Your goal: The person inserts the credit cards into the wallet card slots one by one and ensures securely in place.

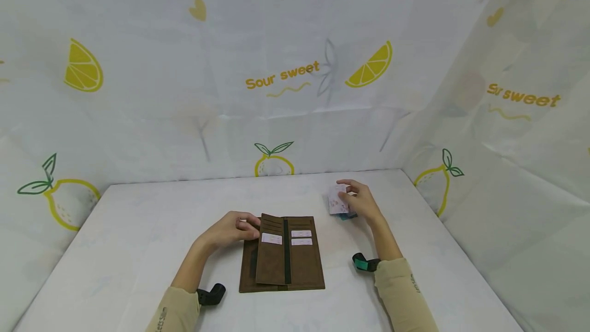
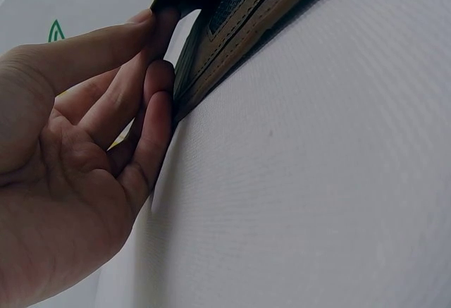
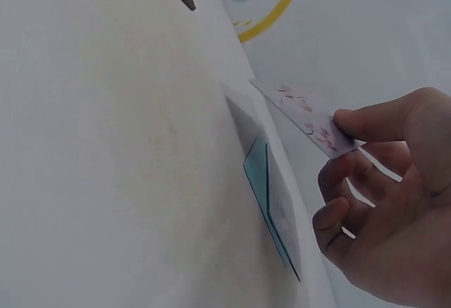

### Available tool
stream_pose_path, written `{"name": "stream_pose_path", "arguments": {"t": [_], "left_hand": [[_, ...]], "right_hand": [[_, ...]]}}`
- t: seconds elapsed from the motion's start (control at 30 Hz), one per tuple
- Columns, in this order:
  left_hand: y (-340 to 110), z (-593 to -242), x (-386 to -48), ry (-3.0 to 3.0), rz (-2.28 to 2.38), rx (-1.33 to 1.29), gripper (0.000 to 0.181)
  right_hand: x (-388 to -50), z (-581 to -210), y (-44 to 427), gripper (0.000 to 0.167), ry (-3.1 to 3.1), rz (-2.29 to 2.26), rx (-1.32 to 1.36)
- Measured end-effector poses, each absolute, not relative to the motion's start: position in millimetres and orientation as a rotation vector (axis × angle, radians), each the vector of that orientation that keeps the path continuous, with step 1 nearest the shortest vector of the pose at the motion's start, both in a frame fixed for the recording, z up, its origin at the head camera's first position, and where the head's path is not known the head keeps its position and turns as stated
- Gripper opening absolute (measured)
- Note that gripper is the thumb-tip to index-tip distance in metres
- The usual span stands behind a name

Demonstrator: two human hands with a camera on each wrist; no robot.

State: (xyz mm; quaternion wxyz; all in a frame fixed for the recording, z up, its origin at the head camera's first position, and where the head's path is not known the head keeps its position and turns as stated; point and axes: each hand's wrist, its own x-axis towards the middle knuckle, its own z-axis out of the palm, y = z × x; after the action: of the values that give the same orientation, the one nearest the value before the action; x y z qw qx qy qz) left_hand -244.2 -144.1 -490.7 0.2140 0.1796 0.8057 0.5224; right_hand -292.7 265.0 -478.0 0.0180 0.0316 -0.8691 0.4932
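Brown and leather-like, the wallet lies open on the table, near the middle and squarely before the person, where both hands can probably reach it easily. Its inner flap stands tilted up from the left cover because the left hand pinches its left edge between thumb and fingers, lower fingers bent close to the cover; that grip seems to hold the space beneath it open. A dark strip runs along the fold. One pale slip sits in a slot on the flap and two slips on the right panel, each showing its upper part, likely because the slots hide the rest.

To the far right, the right hand has thumb and forefinger closed on a pale card, by its edge, so most of its printed face stays uncovered. Just under it, a teal card and a whitish card lie overlapping on the table. Beyond stands a lemon-print cloth.
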Motion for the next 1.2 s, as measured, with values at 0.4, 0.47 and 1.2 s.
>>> {"name": "stream_pose_path", "arguments": {"t": [0.4, 0.47, 1.2], "left_hand": [[-144, -491, -246, 2.237, 1.435, 0.509, 0.033], [-144, -492, -246, 2.24, 1.43, 0.509, 0.033], [-144, -490, -244, 2.238, 1.435, 0.488, 0.035]], "right_hand": [[-292, -473, 247, 0.042, -2.623, 1.726, 0.096], [-292, -472, 243, 0.041, -2.605, 1.756, 0.096], [-279, -471, 188, 0.048, -2.565, 2.034, 0.351]]}}
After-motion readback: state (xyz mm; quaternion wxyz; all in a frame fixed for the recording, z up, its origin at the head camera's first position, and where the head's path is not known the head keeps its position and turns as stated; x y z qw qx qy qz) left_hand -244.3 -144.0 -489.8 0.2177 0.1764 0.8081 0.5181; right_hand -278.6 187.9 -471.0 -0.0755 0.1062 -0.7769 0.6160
